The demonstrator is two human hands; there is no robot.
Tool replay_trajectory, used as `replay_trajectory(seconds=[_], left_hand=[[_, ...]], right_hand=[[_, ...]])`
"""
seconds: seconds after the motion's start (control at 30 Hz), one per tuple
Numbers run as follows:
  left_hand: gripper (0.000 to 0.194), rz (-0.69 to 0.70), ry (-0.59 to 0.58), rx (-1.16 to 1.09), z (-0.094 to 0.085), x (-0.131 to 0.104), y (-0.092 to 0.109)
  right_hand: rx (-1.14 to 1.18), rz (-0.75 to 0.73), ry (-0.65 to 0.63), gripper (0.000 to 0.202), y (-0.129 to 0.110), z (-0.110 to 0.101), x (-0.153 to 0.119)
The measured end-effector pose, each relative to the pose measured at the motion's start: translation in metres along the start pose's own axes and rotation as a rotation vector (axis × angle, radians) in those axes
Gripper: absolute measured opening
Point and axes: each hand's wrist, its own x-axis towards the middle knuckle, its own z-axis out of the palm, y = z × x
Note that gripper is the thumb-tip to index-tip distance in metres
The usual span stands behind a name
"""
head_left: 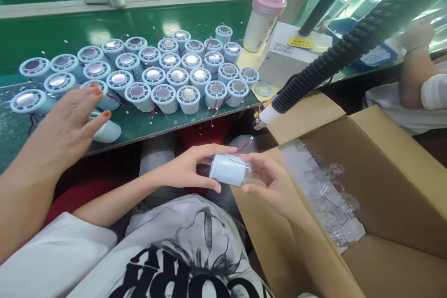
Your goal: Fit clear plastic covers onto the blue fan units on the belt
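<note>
A light-blue cylinder [228, 170] with a clear cover at its right end and thin red wires lies sideways between my hands, above my lap. My left hand [197, 167] is closed round its left end, thumb below and fingers above. On the clear end sit the thumb and fingers of my right hand [268, 179]. Beyond them, several similar light-blue cylinders [188, 98] stand in rows on the green table [139, 21], most with round silver centres and short wires. One pale cylinder [108, 131] lies on its side near the table edge.
Another person's hand [66, 125] reaches over the cylinders at left. An open cardboard box [394, 177] with clear plastic pieces [328, 195] is at right. A black ribbed hose [324, 51] hangs above. A pink-lidded bottle [261, 18] stands behind; another person's arm [415, 72] shows far right.
</note>
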Motion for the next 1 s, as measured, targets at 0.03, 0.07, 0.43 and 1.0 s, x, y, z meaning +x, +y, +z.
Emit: replay_trajectory(seconds=[0.03, 0.07, 0.43, 1.0], left_hand=[[0.075, 0.004, -0.003, 0.01, 0.0, 0.0, 0.0], [0.075, 0.009, -0.007, 0.022, -0.001, 0.0, 0.0], [0.076, 0.104, -0.038, 0.08, -0.003, 0.001, -0.003], [0.075, 0.169, -0.05, 0.13, -0.005, -0.001, -0.003]], right_hand=[[0.022, 0.019, -0.003, 0.042, 0.001, 0.0, 0.0], [0.047, 0.04, -0.008, 0.042, 0.001, 0.0, -0.001], [0.24, 0.222, -0.007, 0.039, -0.001, 0.004, 0.004], [0.475, 0.589, -0.074, 0.056, -0.001, 0.021, 0.011]])
